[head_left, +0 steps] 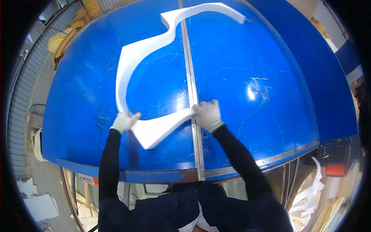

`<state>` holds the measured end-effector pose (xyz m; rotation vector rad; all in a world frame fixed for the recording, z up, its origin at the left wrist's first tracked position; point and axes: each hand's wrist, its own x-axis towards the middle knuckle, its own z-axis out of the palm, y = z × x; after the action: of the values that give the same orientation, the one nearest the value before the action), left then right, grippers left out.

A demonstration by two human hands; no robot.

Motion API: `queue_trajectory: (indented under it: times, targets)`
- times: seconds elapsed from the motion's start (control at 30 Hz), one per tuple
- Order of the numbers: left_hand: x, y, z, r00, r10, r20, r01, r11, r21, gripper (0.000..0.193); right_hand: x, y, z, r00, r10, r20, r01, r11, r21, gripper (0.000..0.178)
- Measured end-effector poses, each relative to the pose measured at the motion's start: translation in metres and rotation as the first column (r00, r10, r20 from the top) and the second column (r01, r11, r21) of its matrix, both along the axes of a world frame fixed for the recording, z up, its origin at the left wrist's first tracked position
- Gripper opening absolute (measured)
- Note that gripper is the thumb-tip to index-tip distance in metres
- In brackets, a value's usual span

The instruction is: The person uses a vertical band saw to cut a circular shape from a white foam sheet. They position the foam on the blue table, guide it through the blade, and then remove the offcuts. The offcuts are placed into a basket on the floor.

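Pinching one wavy white strip [125, 73], left grip [124, 122], right grip [209, 116], two gloves [211, 119], blue tabletop [228, 77]

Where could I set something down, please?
The blue table is bare left of the white piece and, right of the metal strip, between that piece's far tip and the right hand. From there to the left hand is crowded.

White strips [311, 196], button panel [88, 180]; corrugated wall [32, 63]
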<state>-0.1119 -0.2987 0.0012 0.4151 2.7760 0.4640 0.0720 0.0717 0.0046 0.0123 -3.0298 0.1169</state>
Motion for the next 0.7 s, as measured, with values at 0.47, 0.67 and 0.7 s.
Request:
queue_trajectory:
  times: [0.47,0.67,0.7]
  targets:
    - [-0.108,0.118,-0.002,0.77,-0.404,-0.493,0.29,0.911,-0.294,0.041,-0.109,0.17,-0.027,0.991,-0.043,-0.124,0.054,0.995,0.08,0.049]
    - [-0.206,0.127,-0.034,0.795,-0.191,-0.576,0.081,0.974,-0.212,0.029,-0.243,0.212,-0.027,0.946,-0.313,-0.087,0.315,0.949,0.009,0.046]
    - [-0.215,0.097,-0.036,0.813,-0.18,-0.553,0.037,0.965,-0.261,0.027,-0.246,0.217,-0.021,0.899,-0.439,0.016,0.439,0.896,-0.071,0.043]
